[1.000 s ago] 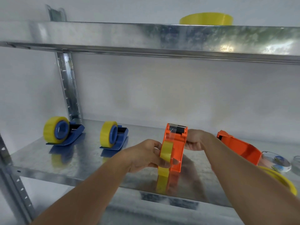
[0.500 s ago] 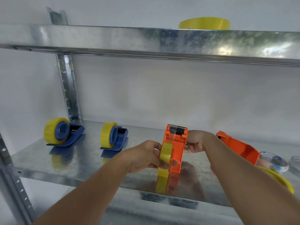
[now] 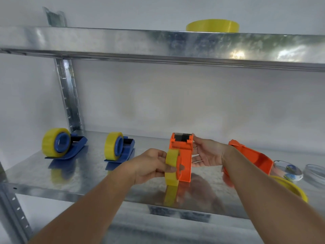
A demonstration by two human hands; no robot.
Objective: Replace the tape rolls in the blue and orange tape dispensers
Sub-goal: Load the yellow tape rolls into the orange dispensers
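An orange tape dispenser (image 3: 184, 155) stands on the metal shelf (image 3: 88, 173) at the centre, cutter end away from me. My left hand (image 3: 151, 166) grips a yellow tape roll (image 3: 172, 167) held against the dispenser's left side. My right hand (image 3: 205, 153) touches the dispenser's right side with straightened fingers, palm showing. Two blue dispensers (image 3: 61, 146) (image 3: 119, 149) with yellow rolls stand on the left. A second orange dispenser (image 3: 253, 158) lies behind my right forearm.
A yellow roll (image 3: 295, 189) lies at the right, partly hidden by my forearm. Clear tape rolls (image 3: 288, 170) (image 3: 316, 175) lie at the far right. Another yellow roll (image 3: 212, 25) lies on the upper shelf (image 3: 123, 41). An upright post (image 3: 68, 95) stands at the back left.
My right hand has loosened from its grip on the dispenser's top and its fingers have straightened. The left hand keeps the roll against the dispenser.
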